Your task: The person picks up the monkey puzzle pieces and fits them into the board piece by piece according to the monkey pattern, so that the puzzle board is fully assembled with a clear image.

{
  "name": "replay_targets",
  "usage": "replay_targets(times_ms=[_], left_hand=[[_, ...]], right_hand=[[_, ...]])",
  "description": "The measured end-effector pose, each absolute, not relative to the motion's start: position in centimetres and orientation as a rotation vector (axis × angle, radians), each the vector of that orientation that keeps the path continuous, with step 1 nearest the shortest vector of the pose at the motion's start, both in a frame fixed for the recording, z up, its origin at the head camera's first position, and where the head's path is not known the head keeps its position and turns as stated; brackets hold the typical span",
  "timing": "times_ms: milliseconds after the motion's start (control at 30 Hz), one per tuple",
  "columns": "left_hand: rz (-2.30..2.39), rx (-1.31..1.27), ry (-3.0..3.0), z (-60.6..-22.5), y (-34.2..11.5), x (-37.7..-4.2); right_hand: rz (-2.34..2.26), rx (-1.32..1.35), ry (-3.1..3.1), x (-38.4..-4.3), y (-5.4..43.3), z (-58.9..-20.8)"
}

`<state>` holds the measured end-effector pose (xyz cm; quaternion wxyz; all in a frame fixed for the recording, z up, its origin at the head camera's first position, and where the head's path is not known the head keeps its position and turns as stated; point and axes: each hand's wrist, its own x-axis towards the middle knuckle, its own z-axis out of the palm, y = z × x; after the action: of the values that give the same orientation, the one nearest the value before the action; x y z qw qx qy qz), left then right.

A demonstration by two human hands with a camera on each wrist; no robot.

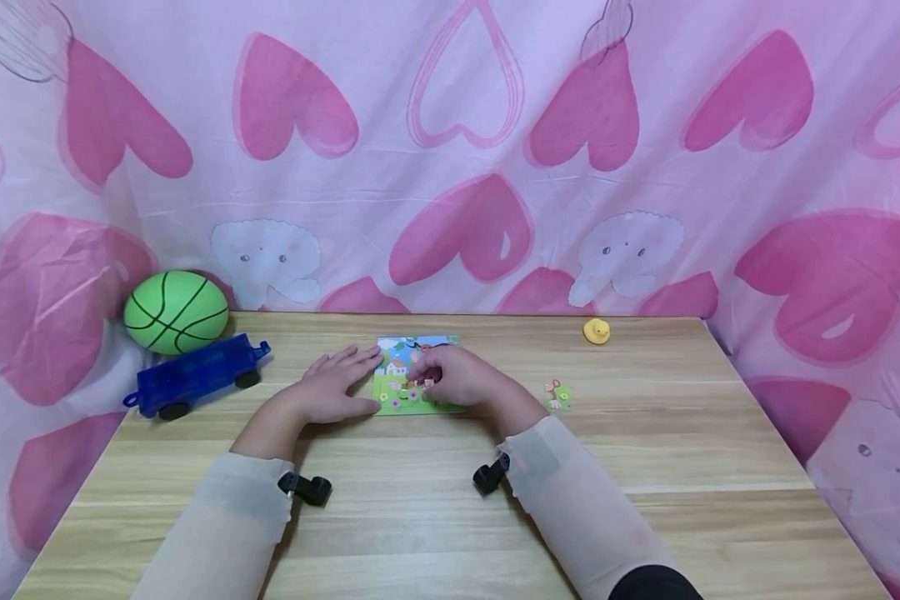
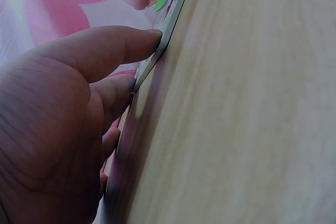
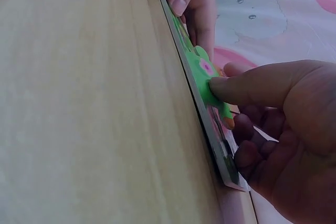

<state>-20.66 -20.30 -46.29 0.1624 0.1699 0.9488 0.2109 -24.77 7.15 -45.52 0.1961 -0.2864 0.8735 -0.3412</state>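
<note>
A flat picture puzzle board with a house, sky and flowers lies on the wooden table. My left hand rests at the board's left side, fingers spread, its thumb and fingertips touching the edge. Over the right part of the board, my right hand pinches a green puzzle piece with a pink flower on it. In the right wrist view this piece stands tilted against the board, and curled fingers hide its back. Another small puzzle piece lies on the table right of my right wrist.
A yellow rubber duck sits near the table's back right. At the back left, a blue toy wagon stands in front of a green ball. Behind the table hangs a pink heart-patterned curtain.
</note>
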Motion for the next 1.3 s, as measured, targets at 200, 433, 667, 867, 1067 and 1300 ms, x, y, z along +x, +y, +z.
replay_targets(times_ms=[200, 433, 667, 867, 1067, 1300], left_hand=[[0.612, 0.486, 2.707, -46.20, -20.34, -20.68], [0.613, 0.479, 2.703, -46.26, -20.37, -20.71], [0.604, 0.470, 2.701, -46.32, -20.33, -20.73], [0.605, 0.473, 2.702, -46.40, -20.30, -20.72], [0.602, 0.475, 2.699, -46.46, -20.26, -20.69], [0.613, 0.482, 2.707, -46.29, -20.32, -20.60]], right_hand=[[-0.939, -0.847, 2.435, -24.60, 6.98, -45.33], [-0.903, -0.897, 2.451, -24.65, 6.80, -45.45], [-0.848, -0.939, 2.466, -24.63, 6.97, -45.48], [-0.848, -0.939, 2.468, -24.56, 7.13, -45.53], [-0.814, -0.871, 2.487, -24.35, 7.25, -45.48], [-0.802, -0.868, 2.477, -24.34, 7.21, -45.47]])
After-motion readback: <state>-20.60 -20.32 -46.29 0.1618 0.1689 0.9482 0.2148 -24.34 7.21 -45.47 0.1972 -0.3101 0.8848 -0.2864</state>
